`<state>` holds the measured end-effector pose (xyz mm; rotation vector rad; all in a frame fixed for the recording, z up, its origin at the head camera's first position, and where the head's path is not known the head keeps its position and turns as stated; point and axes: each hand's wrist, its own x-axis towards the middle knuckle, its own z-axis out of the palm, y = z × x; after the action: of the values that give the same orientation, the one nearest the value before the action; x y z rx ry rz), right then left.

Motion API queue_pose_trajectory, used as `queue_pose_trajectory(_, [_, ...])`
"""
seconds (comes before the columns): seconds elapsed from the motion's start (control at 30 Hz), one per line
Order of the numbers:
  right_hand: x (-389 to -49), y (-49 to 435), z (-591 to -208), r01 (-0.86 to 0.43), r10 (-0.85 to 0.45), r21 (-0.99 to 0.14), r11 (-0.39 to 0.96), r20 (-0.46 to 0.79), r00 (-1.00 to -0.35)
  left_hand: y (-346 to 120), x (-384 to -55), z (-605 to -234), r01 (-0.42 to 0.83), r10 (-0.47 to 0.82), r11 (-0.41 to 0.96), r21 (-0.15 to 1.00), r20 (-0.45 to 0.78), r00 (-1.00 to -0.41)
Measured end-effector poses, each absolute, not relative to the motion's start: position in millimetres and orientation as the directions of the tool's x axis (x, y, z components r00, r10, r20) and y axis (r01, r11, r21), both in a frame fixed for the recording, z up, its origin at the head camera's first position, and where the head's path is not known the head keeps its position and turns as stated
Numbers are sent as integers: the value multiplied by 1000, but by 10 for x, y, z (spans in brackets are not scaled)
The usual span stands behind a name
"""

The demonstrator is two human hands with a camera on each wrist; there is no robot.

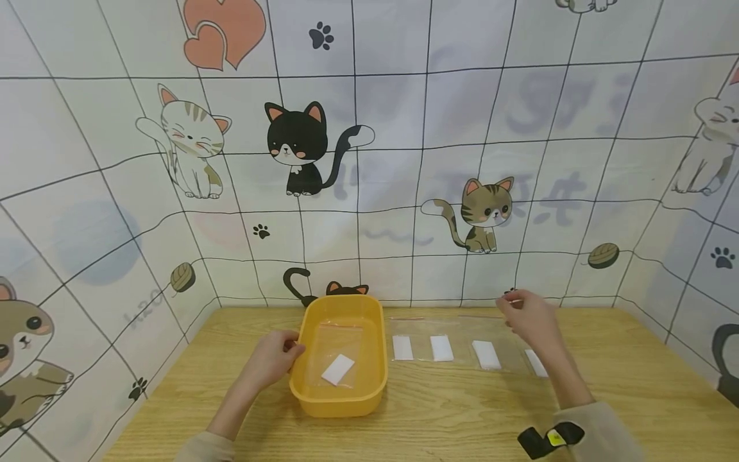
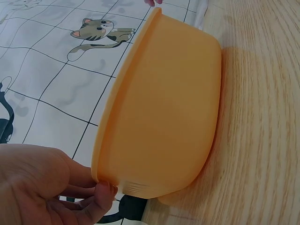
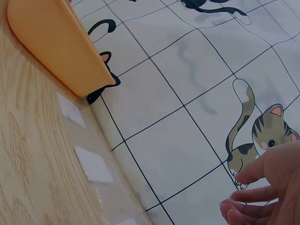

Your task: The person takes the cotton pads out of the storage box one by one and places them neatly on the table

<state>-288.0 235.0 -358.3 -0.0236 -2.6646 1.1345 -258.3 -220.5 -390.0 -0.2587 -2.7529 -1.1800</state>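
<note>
My left hand [image 1: 274,357] pinches the left rim of a yellow plastic basin [image 1: 340,407]; the left wrist view shows thumb and fingers at the rim's corner. Inside the basin lies a clear zip bag [image 1: 319,343] with a white rectangular piece [image 1: 338,369]. My right hand [image 1: 528,319] hovers above the right end of a row of clear zip bags, its fingers loosely bent around nothing in the right wrist view. White rectangles in that row include one [image 1: 402,348] beside the basin, a second [image 1: 441,348] and a third [image 1: 486,354]. The right forearm partly covers another [image 1: 537,363].
The wooden table [image 1: 450,423] ends at a wall sheet [image 1: 392,237] printed with a grid and cartoon cats. A black strap [image 1: 551,440] with a yellow mark appears at the right sleeve.
</note>
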Motion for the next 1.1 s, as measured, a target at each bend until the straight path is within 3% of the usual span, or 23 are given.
queue_pose_trajectory(1.1, [-2816,1390,-3481,-222,-57,-764,606,237,-970,-2186,-2573,-3892,198,95,686,700,183,-978])
